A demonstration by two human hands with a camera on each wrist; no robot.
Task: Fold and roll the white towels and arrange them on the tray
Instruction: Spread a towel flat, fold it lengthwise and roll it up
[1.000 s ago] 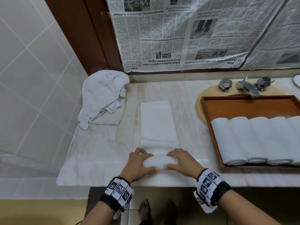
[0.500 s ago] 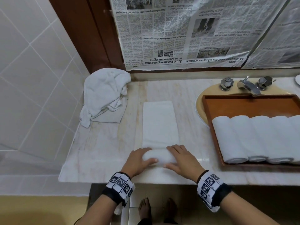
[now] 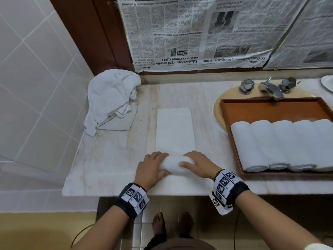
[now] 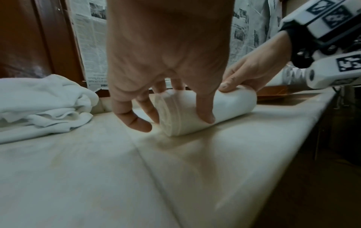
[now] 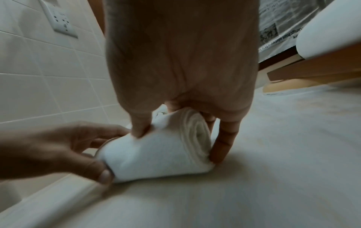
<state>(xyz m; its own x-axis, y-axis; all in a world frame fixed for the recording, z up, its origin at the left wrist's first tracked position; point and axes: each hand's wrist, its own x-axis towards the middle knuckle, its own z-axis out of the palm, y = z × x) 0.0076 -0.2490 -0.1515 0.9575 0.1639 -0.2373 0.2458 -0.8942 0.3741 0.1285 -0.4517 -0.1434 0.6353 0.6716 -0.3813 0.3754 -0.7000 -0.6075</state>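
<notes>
**Both hands on the half-rolled towel**

Left hand [image 3: 151,168] clamped over the left end of the half-rolled towel [image 3: 175,164], fingers curled across the top, thumb tucked against the near side. In the left wrist view, fingertips [image 4: 140,123] down at the spiral end of the roll, touching the countertop [image 3: 111,159]. Right hand [image 3: 197,164] cupped over the right end, thumb pressed into the near face, fingers hooked over the far side; little finger [image 5: 220,148] braced against the coiled end in the right wrist view. Roll lying crosswise near the front edge of the counter, unrolled strip stretching flat away toward the newspaper-covered wall [image 3: 198,33]. Off to the right, wooden tray [image 3: 270,110] sitting over the sink basin [image 3: 219,112], a row of rolled towels [image 3: 281,143] packed side by side inside. Back left corner, crumpled towel pile [image 3: 111,100] heaped against the tiles.
</notes>
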